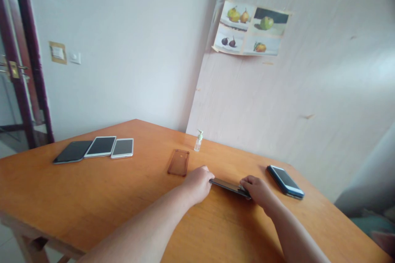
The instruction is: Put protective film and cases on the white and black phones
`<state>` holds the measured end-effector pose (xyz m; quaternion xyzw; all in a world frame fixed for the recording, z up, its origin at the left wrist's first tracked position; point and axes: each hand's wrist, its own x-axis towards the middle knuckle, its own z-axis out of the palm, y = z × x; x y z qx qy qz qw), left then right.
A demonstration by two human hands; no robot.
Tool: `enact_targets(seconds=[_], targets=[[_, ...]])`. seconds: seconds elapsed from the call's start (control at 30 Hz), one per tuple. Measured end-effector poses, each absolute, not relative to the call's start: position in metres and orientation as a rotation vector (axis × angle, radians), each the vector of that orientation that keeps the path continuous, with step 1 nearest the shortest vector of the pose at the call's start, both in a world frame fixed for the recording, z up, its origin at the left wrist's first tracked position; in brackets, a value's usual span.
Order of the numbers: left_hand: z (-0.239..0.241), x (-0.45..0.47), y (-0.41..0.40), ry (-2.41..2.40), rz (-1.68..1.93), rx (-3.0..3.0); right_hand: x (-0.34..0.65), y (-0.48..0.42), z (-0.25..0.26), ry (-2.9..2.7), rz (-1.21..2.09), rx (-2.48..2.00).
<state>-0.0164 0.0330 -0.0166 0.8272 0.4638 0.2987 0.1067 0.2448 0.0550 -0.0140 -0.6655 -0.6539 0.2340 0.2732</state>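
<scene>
- While the left hand [197,183] and the right hand [258,191] each curl closed around one end, a dark phone [228,186] sits low at the wooden table [92,201], its long axis running left to right and dipping slightly rightward.
- Slim and glossy, it shows almost edge-on.
- Nearby lie a reddish case [178,162], a small pump bottle [199,140] and a blue-rimmed phone [285,181].

On a table [92,197]: three devices [100,146] side by side far left, a case [178,162] mid-table, a bottle [199,141] behind it, a phone [228,186] between left hand [197,183] and right hand [259,191], a second phone [285,181] right of it.
</scene>
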Motion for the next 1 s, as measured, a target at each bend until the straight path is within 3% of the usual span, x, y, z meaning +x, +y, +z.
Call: enact_targets(seconds=[0.33, 1.0], targets=[[-0.024, -0.019, 0.038, 1.513, 0.802, 2.406, 0.224, 0.046, -0.009, -2.06, 0.291, -1.844], [-0.014, -0.023, 0.055, 1.634, 0.806, 2.142, 0.176, 0.011, 0.007, -2.116, 0.428, -1.8]])
